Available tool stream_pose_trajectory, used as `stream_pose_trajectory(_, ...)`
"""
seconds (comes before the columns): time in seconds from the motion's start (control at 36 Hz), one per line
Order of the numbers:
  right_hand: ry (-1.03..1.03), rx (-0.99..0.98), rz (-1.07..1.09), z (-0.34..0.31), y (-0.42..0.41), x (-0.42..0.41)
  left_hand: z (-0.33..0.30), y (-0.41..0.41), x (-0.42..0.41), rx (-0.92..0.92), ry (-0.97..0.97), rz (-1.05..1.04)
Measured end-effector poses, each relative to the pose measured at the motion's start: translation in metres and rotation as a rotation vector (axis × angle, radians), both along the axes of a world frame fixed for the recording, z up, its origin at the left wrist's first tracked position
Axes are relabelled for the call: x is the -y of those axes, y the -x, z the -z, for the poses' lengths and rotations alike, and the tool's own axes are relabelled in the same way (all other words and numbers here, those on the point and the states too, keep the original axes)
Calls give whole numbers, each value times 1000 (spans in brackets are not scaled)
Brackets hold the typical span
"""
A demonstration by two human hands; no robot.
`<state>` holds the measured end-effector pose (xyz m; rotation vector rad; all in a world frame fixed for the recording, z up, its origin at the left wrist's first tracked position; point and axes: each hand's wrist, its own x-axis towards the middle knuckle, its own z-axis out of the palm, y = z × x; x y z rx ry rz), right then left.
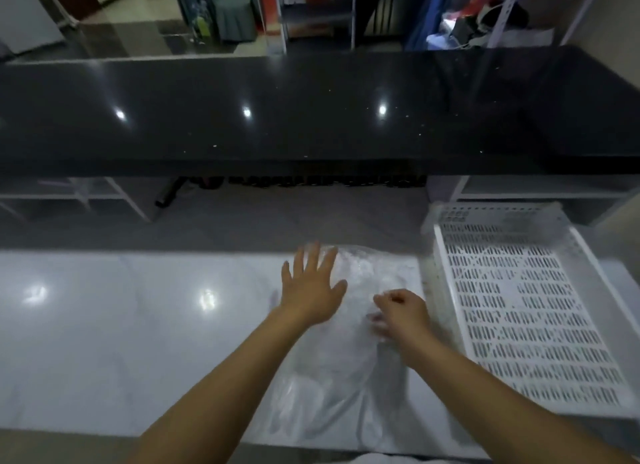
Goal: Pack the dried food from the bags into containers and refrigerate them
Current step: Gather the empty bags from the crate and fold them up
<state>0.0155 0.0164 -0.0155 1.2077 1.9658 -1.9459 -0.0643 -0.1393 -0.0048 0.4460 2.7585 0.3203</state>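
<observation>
A clear plastic bag (349, 370) lies flat on the white tabletop (104, 325), stretching from the far edge toward me. My left hand (311, 287) is spread open with fingers apart, palm down over the bag's far left part. My right hand (401, 311) is curled, its fingers pinching the film near the bag's right side. The bag's contents are blurred and pale; I cannot tell what is inside.
A white perforated plastic tray (526, 311) sits on the table right beside the bag. Beyond a gap stands a glossy black counter (311, 117). Shelving and a draped chair show in the background.
</observation>
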Motion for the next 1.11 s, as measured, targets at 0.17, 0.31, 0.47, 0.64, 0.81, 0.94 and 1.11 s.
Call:
stream_pose_trajectory(0.17,-536,-127,-189,9,-14,12,48,-33,-4,-1,26,-16)
stream_pose_trajectory(0.31,-1032,-98,-615,21,5,21,54,-35,-3,-59,-52,-8)
stream_pose_trajectory(0.47,-1176,93,-881,60,18,7,69,-33,7,-136,-14,-1)
stream_pose_trajectory(0.64,-1230,60,-857,75,19,-2,94,-47,9,-204,-23,-14)
stream_pose_trajectory(0.81,-1239,57,-853,77,20,-3,99,-47,10,-234,-8,-12)
stream_pose_trajectory(0.94,-1230,61,-856,78,19,-4,93,-46,11,-207,-19,-5)
stream_pose_trajectory(1.11,-1141,155,-819,76,12,14,58,-41,28,-117,-380,-241)
